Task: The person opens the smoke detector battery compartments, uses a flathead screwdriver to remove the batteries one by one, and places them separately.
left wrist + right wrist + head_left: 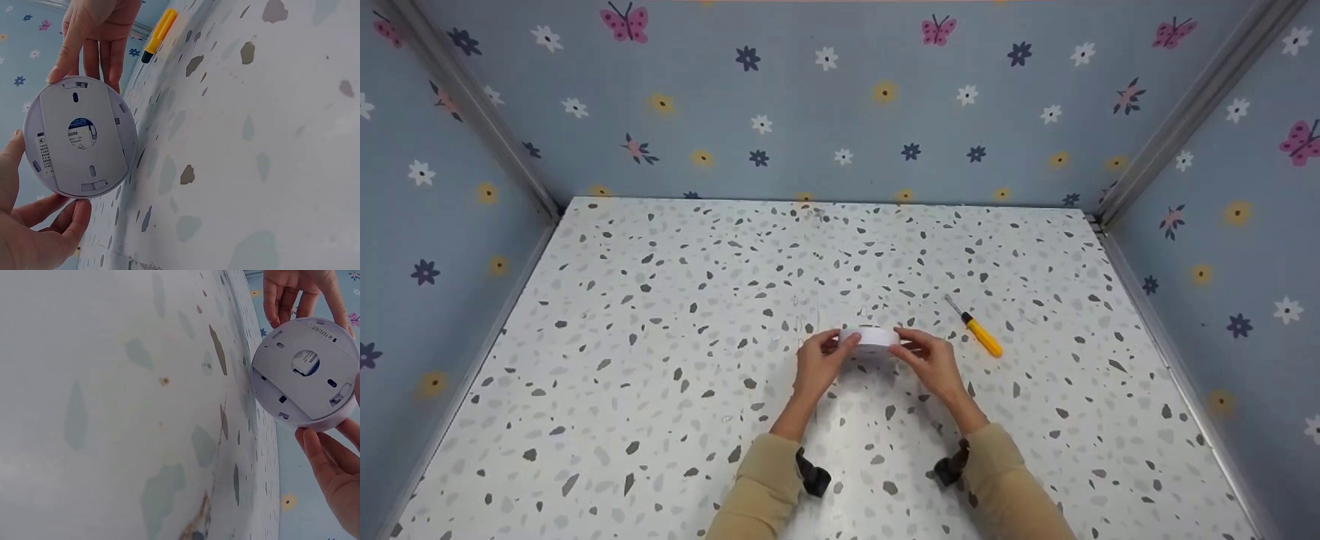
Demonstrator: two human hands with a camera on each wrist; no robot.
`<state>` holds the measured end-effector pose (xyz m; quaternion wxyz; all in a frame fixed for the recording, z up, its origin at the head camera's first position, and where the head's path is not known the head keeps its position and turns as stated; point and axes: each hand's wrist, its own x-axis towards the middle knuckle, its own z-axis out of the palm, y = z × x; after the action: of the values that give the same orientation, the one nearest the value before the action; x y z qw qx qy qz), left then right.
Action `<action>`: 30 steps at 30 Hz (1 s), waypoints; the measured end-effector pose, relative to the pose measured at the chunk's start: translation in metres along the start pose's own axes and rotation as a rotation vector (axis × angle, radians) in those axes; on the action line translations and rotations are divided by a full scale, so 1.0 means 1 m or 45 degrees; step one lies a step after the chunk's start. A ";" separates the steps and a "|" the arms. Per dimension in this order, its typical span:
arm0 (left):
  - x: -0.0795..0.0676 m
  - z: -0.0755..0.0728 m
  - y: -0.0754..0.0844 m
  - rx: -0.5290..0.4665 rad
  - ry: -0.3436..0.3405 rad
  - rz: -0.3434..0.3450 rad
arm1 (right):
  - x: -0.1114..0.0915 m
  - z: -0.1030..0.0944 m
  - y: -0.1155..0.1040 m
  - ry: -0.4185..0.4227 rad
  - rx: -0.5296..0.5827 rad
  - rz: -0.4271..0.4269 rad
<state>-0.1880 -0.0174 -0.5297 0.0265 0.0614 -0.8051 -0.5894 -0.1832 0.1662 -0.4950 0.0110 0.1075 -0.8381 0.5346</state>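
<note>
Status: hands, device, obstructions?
Left hand and right hand both gripping. White round device held between them. Yellow screwdriver beside right hand, not blocking.

A screwdriver with yellow handle and black collar lies on the white speckled tabletop, its metal shaft angled toward the back wall. Back wall, left wall and right wall are blue-grey, printed with flowers and butterflies. Grey posts stand at the rear corners: left post, right post.
</note>
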 end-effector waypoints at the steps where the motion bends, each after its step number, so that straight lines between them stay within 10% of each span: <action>1: 0.000 0.000 0.000 0.008 0.003 0.000 | 0.000 0.000 0.000 0.005 -0.002 0.002; 30: 0.002 0.006 -0.012 -0.030 0.014 0.323 | 0.019 0.009 0.039 0.167 0.001 0.179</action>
<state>-0.1895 -0.0154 -0.5427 0.1058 -0.0380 -0.7992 -0.5904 -0.2082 0.1708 -0.5316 0.0282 0.0132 -0.8410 0.5402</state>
